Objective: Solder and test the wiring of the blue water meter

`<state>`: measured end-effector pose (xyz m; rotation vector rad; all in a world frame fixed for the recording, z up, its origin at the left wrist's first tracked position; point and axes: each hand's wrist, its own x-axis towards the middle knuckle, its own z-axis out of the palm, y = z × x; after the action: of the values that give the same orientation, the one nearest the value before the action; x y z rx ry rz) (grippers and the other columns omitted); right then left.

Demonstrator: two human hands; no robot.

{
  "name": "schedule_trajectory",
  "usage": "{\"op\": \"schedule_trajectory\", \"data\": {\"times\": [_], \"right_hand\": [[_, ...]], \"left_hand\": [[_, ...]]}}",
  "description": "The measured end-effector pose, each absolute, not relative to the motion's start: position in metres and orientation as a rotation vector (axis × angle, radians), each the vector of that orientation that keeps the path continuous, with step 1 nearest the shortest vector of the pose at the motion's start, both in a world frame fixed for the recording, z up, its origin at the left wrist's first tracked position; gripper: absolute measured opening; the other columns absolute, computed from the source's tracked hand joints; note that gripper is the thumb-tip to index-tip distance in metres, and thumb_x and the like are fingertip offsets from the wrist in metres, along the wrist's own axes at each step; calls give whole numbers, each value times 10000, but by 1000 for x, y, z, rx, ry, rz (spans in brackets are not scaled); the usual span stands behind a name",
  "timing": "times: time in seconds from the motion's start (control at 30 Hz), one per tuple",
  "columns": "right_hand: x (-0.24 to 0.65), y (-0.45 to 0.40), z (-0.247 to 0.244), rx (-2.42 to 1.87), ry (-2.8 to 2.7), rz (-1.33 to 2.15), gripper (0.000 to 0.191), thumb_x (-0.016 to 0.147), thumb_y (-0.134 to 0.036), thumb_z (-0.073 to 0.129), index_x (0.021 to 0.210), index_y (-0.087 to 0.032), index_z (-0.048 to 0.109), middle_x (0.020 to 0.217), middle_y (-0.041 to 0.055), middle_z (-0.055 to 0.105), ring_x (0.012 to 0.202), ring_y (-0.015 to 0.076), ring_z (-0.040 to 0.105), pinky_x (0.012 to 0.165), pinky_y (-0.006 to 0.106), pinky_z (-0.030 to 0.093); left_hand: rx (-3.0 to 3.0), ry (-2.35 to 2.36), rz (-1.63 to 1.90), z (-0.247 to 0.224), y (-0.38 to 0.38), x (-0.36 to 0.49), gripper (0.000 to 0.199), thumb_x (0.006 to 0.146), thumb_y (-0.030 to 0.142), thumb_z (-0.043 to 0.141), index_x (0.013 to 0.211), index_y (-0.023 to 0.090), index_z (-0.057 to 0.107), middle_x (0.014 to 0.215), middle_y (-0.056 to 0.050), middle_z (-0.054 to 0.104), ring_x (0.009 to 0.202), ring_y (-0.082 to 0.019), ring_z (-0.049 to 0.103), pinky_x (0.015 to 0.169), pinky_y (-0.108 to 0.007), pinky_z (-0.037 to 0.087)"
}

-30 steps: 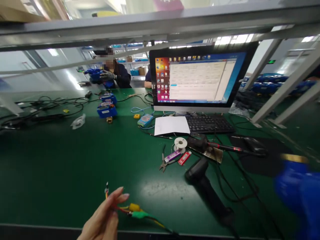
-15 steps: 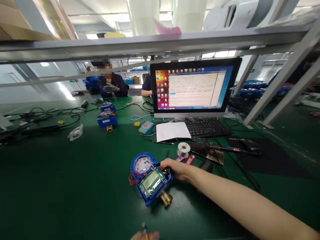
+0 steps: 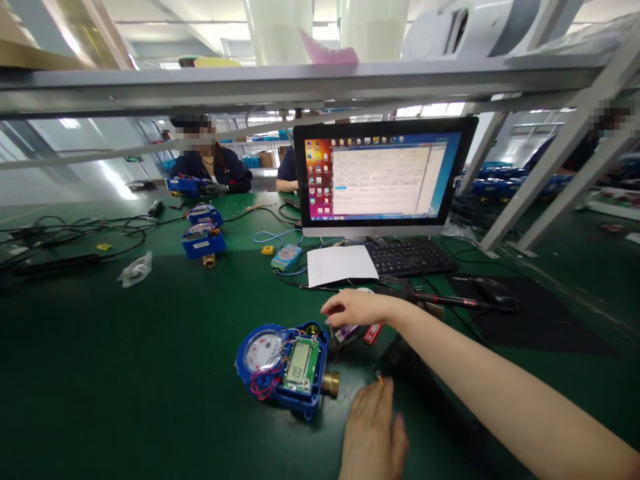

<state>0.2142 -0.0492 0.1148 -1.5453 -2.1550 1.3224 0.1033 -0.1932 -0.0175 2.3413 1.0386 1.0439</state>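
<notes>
A blue water meter [image 3: 260, 353] with a round dial, a small LCD circuit board [image 3: 301, 363], loose red wires and a brass pipe fitting [image 3: 331, 383] lies on the green bench. My right hand [image 3: 357, 308] hovers just above and right of it, fingers loosely curved and apart, touching nothing I can see. Below, my left hand [image 3: 371, 423] comes in from the bottom, right of the brass fitting. Between its fingertips it pinches a thin wire lead [image 3: 381, 379]; most of that lead is hidden by the hand.
Purple and red packets [image 3: 371, 333] lie under my right hand. Behind are white paper [image 3: 343, 265], a keyboard [image 3: 410, 257] and a monitor [image 3: 383, 180]. A soldering iron [image 3: 450, 300] lies at right, further meters [image 3: 204, 240] at back left. A co-worker [image 3: 213, 160] sits opposite.
My right hand has let go of the meter and moved up off it. The meter now sits flatter, turned and further left. My left hand has come up and right with the wire lead.
</notes>
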Motion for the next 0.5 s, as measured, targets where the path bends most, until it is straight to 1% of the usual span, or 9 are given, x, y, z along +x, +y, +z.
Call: {"op": "schedule_trajectory", "data": {"times": [0.1, 0.17, 0.27, 0.37, 0.43, 0.5], "right_hand": [[240, -64, 119, -1734, -2319, 1055, 230, 748, -128, 525, 920, -130, 677, 859, 27, 649, 834, 164, 578, 732, 232, 411], [244, -73, 109, -1878, -2411, 892, 215, 740, -95, 552, 917, -123, 672, 862, 60, 645, 878, 198, 580, 790, 295, 425], [233, -81, 88, -2047, -2496, 696, 193, 822, -159, 558, 1003, -121, 615, 932, 78, 619, 931, 200, 568, 840, 391, 446], [217, -82, 75, -2091, -2568, 604, 185, 886, -249, 517, 995, -117, 589, 969, 69, 596, 948, 180, 558, 862, 401, 453], [212, -80, 73, -2091, -2598, 582, 199, 886, -274, 521, 987, -113, 584, 1004, 72, 583, 976, 185, 544, 876, 407, 448], [211, -75, 72, -2097, -2606, 591, 228, 873, -285, 543, 1024, -116, 569, 1035, 74, 569, 986, 192, 538, 875, 415, 449]], "left_hand": [[2361, 1154, 810, -5, -182, 107, 436, 810, 109, 365, 1237, 110, 460, 1164, -122, 596, 1053, -237, 564, 895, -415, 512], [2355, 1252, 696, 2, -176, 109, 449, 815, 98, 385, 1262, 93, 426, 1188, -133, 572, 1081, -240, 541, 928, -419, 489], [2387, 1347, 588, 7, -173, 114, 494, 769, 80, 454, 1261, 113, 429, 1184, -128, 559, 1086, -261, 526, 947, -449, 468], [2479, 1379, 559, 7, -178, 113, 491, 733, 73, 482, 1219, 142, 476, 1200, -134, 542, 1111, -290, 508, 956, -485, 454], [2541, 1398, 573, 5, -185, 108, 488, 724, 81, 492, 1208, 139, 486, 1225, -157, 526, 1131, -311, 496, 951, -502, 456], [2589, 1413, 608, 4, -194, 102, 482, 724, 90, 499, 1204, 139, 491, 1239, -170, 517, 1137, -317, 495, 936, -505, 470]]}}
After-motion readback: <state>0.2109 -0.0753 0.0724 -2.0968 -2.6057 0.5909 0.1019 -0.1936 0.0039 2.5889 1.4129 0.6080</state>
